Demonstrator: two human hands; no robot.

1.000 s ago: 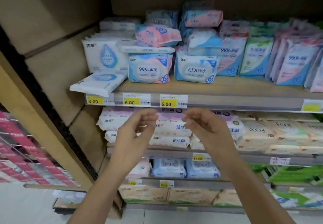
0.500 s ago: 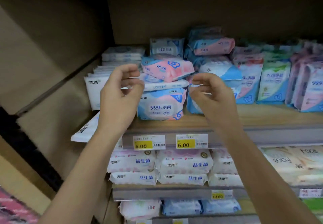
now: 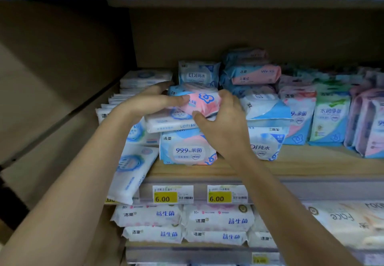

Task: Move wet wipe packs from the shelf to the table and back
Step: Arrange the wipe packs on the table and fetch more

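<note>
Head view of a store shelf [image 3: 295,165] stocked with wet wipe packs. The pink-and-blue wet wipe pack [image 3: 200,101] lies on top of a small stack at the left part of the shelf, resting on a flat white pack [image 3: 166,123], which in turn sits on an upright blue pack marked 99.9% [image 3: 188,148]. Both hands are on the top pack. The left hand [image 3: 149,102] holds its left end, thumb along the front face and fingers [image 3: 160,88] reaching behind it. The right hand [image 3: 225,124] grips its right end, fingers curled over the top edge and thumb tucked under the lower front edge. Whether the pack has cleared the stack cannot be told. Directly behind stands a blue EDI pack [image 3: 198,74]; just right of the right wrist stands a second EDI pack [image 3: 267,143]. A long white pack [image 3: 133,171] overhangs the front edge of the shelf under the left forearm. Two yellow 6.00 price tags [image 3: 165,196] are fixed to the shelf rail, above a lower tier of white packs [image 3: 218,221]
</note>
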